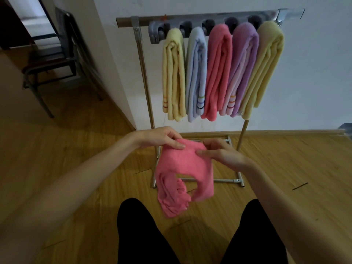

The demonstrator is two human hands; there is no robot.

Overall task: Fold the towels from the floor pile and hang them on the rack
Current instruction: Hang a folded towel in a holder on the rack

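You are well into the job. Five folded towels already hang side by side on the rack point(142, 60): a yellow towel point(174, 73), a blue towel point(197, 73), a pink hung towel point(217, 73), a purple towel point(242, 69) and a second yellow one point(264, 69) at the far right. The sixth, a pink towel point(182, 168), is in your hands, held in the air in front of the rack's base, above the floor point(76, 159). Your left hand point(160, 138) pinches its top left corner and your right hand point(219, 151) pinches the top right, the two hands close together. The lower part hangs loose and bunched, so I judge the fold is only begun. No floor pile is in view; this may be the last towel. What is left: finish folding, then hang it.
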